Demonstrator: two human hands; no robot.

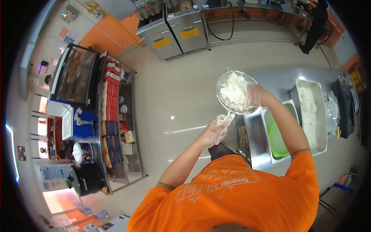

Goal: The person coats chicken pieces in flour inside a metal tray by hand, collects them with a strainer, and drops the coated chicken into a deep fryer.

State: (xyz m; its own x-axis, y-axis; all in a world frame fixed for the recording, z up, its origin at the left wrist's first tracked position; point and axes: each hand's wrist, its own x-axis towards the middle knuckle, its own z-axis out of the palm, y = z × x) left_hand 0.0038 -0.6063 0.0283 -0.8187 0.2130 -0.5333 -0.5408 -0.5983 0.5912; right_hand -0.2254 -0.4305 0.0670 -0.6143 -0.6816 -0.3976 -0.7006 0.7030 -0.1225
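A round see-through bowl or strainer [234, 91] holds a heap of white, crumbly material near the steel table's left edge. My left hand [216, 132], in a clear plastic glove, is closed on what looks like its handle at the lower rim. Inside the right side of the bowl, my gloved right hand [256, 96] touches the white material; its fingertips are hidden or blurred. To the right stand a steel tray with a green container [278, 139] in it and a long steel tray [322, 112] filled with white material.
The steel table [266, 77] runs along my right. A shelf rack with red boxes [111, 92], a display case [75, 73] and a blue cooler [83, 127] are at the left. Steel cabinets [174, 38] stand ahead; a person in dark clothes [315, 29] is at the upper right.
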